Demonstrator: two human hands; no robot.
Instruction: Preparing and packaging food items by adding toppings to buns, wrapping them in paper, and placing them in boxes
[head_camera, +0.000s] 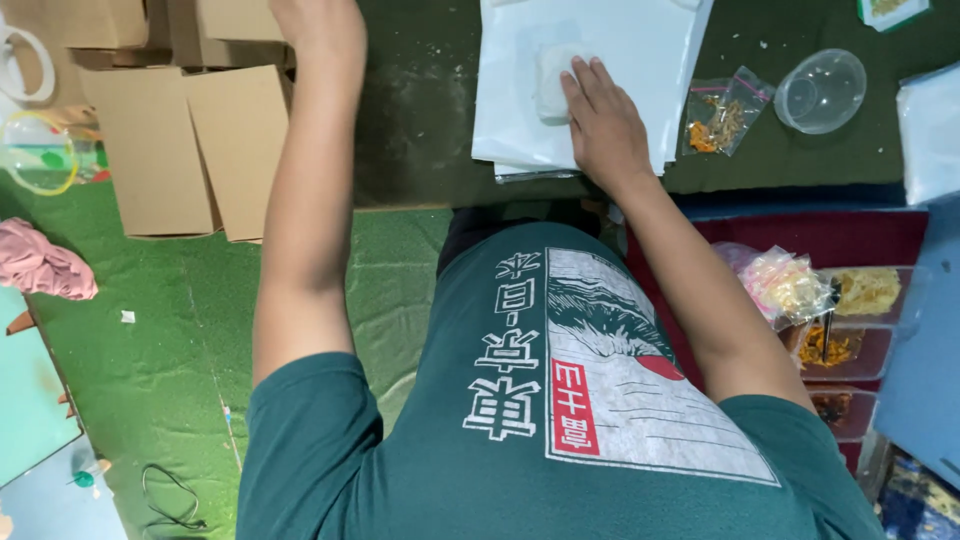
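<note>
Below the head camera, a person in a dark green printed T-shirt works at a dark green table (420, 100). Their right hand (600, 125) lies flat, fingers spread and not gripping, pressing a small white padded packet (550, 80) onto a stack of white plastic mailer bags (620, 50) at the table's near edge. The left arm stretches up and away to flattened cardboard boxes (190, 140); the left hand (305, 15) is cut off by the frame edge, so its grip cannot be told. Judging by this, the packet is being held steady on the top bag, and any lift would call for curling fingers under its soft edge. Right of the stack sit a small clear zip bag of dried bits (720, 120) and an empty clear plastic bowl (820, 90). Lower right, clear tubs of dried foods (850, 330) rest on a red surface. Green matting (150, 380) covers the floor, with a pink cloth (40, 265) at left
</note>
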